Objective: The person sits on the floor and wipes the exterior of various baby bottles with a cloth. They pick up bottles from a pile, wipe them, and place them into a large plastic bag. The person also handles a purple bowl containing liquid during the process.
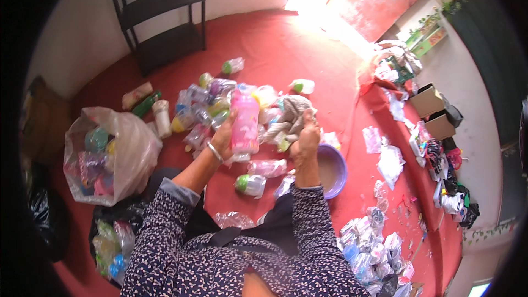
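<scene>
Bottle (245, 124), pink, sits in the fingers of the left hand (223, 139); those of the right hand (307, 142) clutch a grey cloth (295, 115). Beyond them, many loose bottles (202, 114) seem left to handle; leftward, a bag (136, 160) already holds plastic items (96, 139).

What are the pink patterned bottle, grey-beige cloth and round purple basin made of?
Pink patterned bottle: probably smooth plastic, from its sheen. Grey-beige cloth: soft fabric, perhaps knitted, from its ribbed folds. Round purple basin: likely smooth plastic, from its even colour.
</scene>
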`<action>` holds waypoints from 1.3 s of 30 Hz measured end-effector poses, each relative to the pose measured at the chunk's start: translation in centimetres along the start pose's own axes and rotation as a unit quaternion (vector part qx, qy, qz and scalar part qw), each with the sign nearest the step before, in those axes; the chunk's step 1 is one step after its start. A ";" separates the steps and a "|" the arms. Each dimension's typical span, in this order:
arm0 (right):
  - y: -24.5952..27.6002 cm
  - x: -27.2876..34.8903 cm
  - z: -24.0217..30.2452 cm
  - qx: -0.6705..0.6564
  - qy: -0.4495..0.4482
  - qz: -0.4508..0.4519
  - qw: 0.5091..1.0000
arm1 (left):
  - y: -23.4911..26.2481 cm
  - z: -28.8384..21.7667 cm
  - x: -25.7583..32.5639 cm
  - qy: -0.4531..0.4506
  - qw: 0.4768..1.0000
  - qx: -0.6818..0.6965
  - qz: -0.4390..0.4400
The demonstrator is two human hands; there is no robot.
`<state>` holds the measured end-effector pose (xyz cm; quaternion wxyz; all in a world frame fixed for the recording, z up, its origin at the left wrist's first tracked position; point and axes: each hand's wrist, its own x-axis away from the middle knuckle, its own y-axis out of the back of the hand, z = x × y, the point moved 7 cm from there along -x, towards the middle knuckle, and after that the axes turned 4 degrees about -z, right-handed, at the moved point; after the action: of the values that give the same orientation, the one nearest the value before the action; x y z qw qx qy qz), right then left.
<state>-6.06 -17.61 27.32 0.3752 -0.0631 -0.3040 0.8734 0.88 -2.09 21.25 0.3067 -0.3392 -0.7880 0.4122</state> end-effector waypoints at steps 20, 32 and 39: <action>2.5 -0.9 -1.8 -0.045 -0.176 0.041 0.982 | -2.0 -3.6 1.7 -0.033 0.988 0.133 0.077; -2.3 2.2 -1.3 0.048 -0.039 0.150 0.987 | -1.7 1.2 1.3 0.068 0.994 -0.021 0.081; -3.4 3.0 -1.3 0.273 0.078 0.190 0.940 | -2.5 -1.1 1.9 -0.121 0.971 -0.205 0.037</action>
<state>-5.63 -13.12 28.60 0.2279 -0.0829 -0.0057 0.9701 -0.09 -1.19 24.27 0.1177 -0.3713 -0.8740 0.2907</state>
